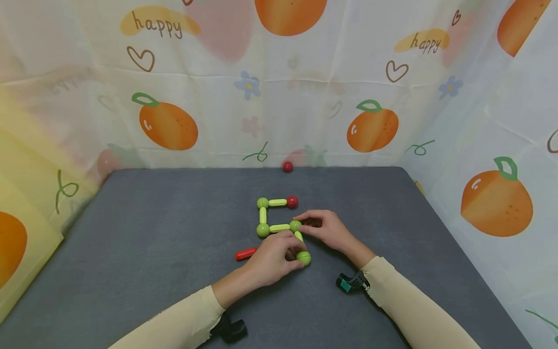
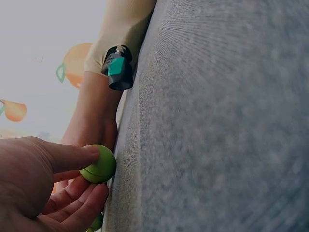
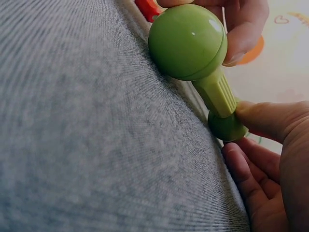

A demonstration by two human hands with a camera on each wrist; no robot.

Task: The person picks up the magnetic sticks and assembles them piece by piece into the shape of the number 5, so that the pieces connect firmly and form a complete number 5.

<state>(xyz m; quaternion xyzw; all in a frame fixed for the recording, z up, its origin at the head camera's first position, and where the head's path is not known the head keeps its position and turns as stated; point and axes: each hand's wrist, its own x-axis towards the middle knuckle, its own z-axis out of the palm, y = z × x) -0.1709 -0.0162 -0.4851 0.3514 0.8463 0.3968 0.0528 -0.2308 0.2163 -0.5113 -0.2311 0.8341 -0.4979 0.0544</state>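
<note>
A chain of light green rods and green balls lies on the dark table, ending in a red ball at its far right. My left hand pinches the nearest green ball between thumb and fingers. From that ball a short ridged rod runs to another green ball, which my right hand pinches. Farther left, a green rod leads to the corner ball. Beside my left hand lies a red rod, partly hidden by the hand.
A loose red ball sits at the table's far edge. Patterned cloth with oranges rises behind the table and along both sides. Small dark cameras are worn at both wrists, close over the tabletop.
</note>
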